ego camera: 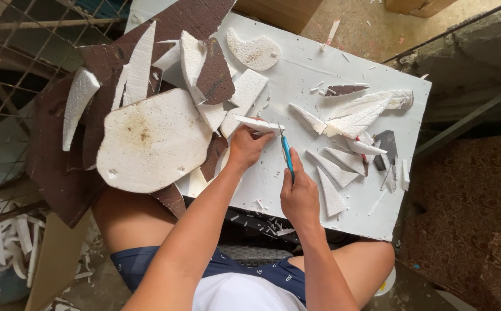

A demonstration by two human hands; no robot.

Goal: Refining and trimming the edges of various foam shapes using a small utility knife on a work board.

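The left hand [246, 145] grips a thin white foam strip [258, 124] over the white foam board table [296, 75]. The right hand [299, 196], just near of it, holds a blue-handled craft knife [286, 153], blade touching the strip. White pointed foam offcuts [334, 170] lie right.

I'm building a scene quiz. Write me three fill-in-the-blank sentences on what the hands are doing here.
1. The right hand grips a knife with a ____ handle.
2. The left hand holds a thin white ____ piece.
3. Both hands work over a ____ board.

Missing words: blue; foam; white
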